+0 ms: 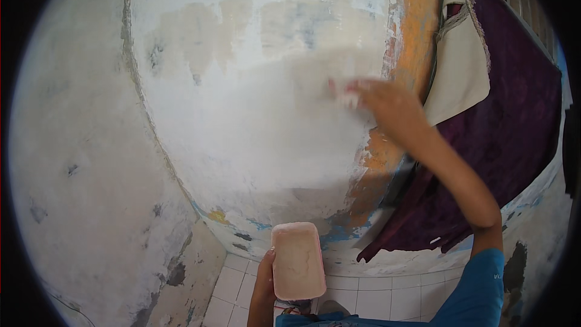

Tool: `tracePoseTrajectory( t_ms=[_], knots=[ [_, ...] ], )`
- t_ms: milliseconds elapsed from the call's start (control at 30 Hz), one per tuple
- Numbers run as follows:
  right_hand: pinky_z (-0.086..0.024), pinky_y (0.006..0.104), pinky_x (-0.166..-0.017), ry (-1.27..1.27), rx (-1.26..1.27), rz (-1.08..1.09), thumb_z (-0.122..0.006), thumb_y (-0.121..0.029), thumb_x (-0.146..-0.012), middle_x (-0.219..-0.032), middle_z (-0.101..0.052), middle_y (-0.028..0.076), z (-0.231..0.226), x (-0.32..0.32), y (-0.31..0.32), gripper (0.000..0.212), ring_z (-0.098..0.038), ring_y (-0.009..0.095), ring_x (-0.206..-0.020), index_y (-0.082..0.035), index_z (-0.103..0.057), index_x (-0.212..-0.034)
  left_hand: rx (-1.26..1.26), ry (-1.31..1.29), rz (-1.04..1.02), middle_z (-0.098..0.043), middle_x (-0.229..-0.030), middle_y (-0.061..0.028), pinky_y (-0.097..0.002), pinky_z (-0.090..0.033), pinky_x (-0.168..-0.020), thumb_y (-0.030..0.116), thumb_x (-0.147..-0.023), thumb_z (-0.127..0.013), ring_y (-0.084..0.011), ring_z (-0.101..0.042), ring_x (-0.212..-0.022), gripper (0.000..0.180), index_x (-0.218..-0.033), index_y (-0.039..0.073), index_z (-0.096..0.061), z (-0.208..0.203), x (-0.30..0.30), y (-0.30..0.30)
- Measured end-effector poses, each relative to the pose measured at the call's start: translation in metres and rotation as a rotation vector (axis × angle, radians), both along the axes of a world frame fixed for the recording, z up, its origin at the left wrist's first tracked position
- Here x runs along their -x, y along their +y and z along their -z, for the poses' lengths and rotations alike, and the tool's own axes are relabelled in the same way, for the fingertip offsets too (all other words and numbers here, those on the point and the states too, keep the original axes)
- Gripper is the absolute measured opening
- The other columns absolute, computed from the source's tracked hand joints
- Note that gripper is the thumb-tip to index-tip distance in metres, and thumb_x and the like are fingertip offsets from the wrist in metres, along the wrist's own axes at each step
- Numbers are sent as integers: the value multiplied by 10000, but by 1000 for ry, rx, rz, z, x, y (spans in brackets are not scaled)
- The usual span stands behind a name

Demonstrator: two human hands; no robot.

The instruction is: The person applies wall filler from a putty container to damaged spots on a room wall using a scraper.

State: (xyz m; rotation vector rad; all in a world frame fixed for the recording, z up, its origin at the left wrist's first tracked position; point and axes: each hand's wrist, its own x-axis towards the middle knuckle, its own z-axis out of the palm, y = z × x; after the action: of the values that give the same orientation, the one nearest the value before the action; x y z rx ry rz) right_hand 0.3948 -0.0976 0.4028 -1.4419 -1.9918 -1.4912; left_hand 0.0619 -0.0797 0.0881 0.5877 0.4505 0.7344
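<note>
My left hand (264, 269) grips the left side of a pink rectangular tub (321, 266), held low in front of me. Inside the tub lies a pale, creamy paste (296, 260). Up at the wall (242, 121), my right hand (372, 100) is raised with its fingers curled in. Motion smears them, and a reddish and whitish thing at the fingertips is too blurred to name. A greyish smear shows on the wall just left of these fingers. White coating covers much of the wall, with beige and grey patches above.
A dark purple cloth (502, 121) with a cream flap (463, 66) hangs at the right, close to my right arm. An orange painted strip (417, 18) runs beside it. Another patchy wall (78, 145) stands left, past a rough corner. White tiles (375, 300) cover the floor.
</note>
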Motion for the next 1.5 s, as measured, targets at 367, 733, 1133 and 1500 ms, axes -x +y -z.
tracePoseTrajectory(
  t_ms=[367,733,1133,1500],
  knots=[
    [-527,395,-986,-326,-300,197,-593,-56,-872,-1150,-695,163,-74,-10,45,456,-642,288,-1119,31,-595,-1320,-42,-17,25,-666,-1220,-170,-393,-596,-895,377,-1053,-423,-263,-707,-1050,513,-1375,-9,-527,-17,-4,-3],
    [-582,411,-839,-105,-238,88,-587,-74,-913,-1102,-730,129,-129,8,38,344,-686,299,-1019,-42,-630,-1253,-34,16,7,-663,-1242,-176,-405,-584,-926,382,-1057,-422,-264,-698,-1078,523,-1376,-18,-528,-14,5,-2],
    [-553,386,-909,-81,204,153,-614,-81,-882,-1209,-693,158,48,10,-3,403,-654,270,-1042,37,-605,-1267,-4,-3,1,-658,-1251,-185,-405,-589,-929,406,-1041,-462,-281,-703,-1075,554,-1393,-19,-520,-13,17,-6],
    [-514,424,-995,-28,-47,310,-592,-100,-880,-1228,-648,167,139,6,12,538,-617,312,-1126,16,-559,-1404,80,50,-34,-655,-1262,-170,-408,-594,-930,374,-1067,-429,-266,-703,-1086,506,-1398,-1,-507,6,11,2]
  ],
)
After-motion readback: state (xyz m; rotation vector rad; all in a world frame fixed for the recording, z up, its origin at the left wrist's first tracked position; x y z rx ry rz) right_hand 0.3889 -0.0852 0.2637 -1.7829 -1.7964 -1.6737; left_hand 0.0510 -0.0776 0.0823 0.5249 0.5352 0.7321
